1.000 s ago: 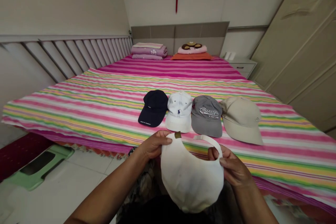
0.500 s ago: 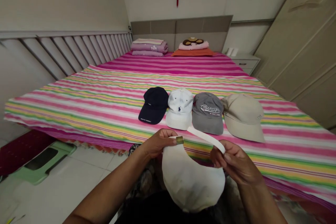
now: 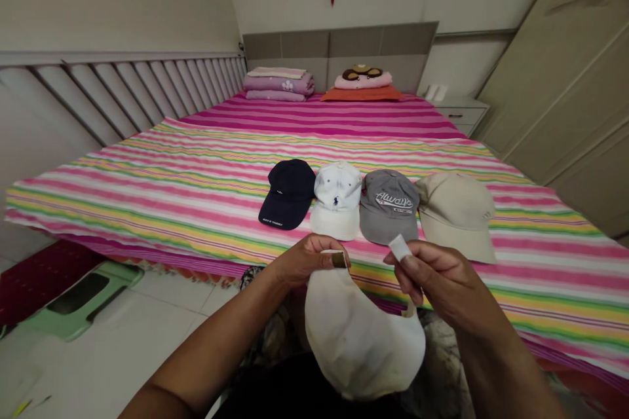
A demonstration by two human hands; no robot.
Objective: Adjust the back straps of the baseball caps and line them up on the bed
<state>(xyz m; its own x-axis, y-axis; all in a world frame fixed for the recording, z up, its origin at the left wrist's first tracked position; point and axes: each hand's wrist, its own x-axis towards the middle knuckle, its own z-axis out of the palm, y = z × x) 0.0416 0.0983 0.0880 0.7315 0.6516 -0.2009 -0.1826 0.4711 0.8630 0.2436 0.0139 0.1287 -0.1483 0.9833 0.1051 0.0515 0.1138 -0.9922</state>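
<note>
Green stool [image 3: 66, 325] near striped bed [image 3: 196, 177], folded purple bedding [image 3: 275, 84], white nightstand [image 3: 459, 111]

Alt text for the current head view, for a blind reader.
A left hand holds a plain white cap beside its clasp while the right hand pinches the strap end. Beyond, left to right, a navy cap, white logo cap, gray cap and beige cap lie in a row on a striped sheet.
</note>
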